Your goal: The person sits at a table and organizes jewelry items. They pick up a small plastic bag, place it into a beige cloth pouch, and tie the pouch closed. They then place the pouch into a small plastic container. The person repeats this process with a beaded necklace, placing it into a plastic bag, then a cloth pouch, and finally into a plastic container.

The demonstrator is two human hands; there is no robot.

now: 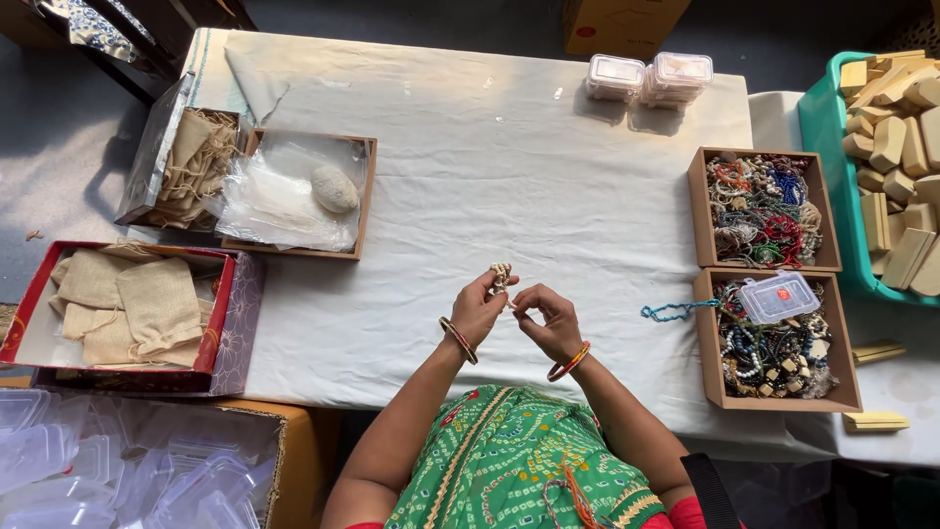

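Observation:
My left hand [479,309] and my right hand [548,318] meet over the near middle of the white-clothed table [490,167]. Between their fingertips they hold a small cream-coloured beaded piece [501,275], which sticks up above my left fingers. Both wrists wear red and gold bangles. To my right, two brown cardboard boxes [699,211] hold heaps of mixed beaded jewellery. A blue beaded string [676,311] hangs out of the nearer box, and a small clear plastic box [779,297] lies on top of its beads.
At left a cardboard tray [364,196] holds clear plastic bags and a pale oval stone. Beside it are a box of burlap pouches [191,167] and a red box of cloth pouches [127,304]. Clear containers [646,78] stand at the far edge. Wooden blocks fill a teal crate [822,147].

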